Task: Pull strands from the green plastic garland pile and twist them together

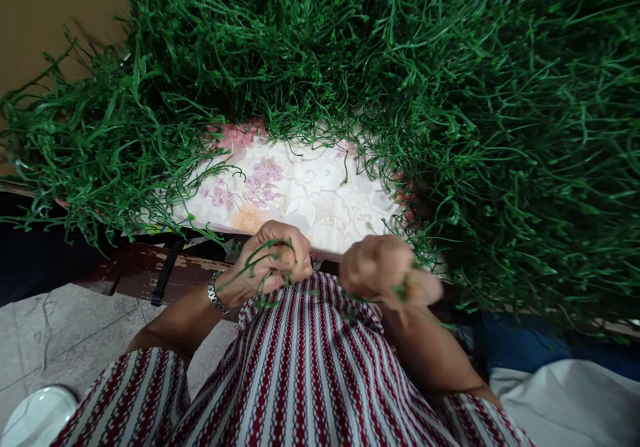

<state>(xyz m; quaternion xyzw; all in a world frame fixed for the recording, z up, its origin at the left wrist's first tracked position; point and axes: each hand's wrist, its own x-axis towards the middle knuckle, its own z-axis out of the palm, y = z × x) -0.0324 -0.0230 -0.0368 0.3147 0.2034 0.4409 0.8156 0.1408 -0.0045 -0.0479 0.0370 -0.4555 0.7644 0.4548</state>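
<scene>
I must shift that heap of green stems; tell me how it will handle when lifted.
Probably floppy: the green stems curl and droop over the table edge. Likely tangled, so a handful would drag neighbours along. Individually light, judging by the thin strands the left hand holds.

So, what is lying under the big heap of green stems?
Under the green stems a floral cloth shows in the bare middle patch. How far it reaches, and what supports it, is covered by the heap.

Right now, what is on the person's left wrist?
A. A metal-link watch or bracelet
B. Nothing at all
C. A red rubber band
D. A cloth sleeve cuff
A: a silvery metal-link band circles the wrist just behind the left hand, which is closed around thin green stems.
</scene>
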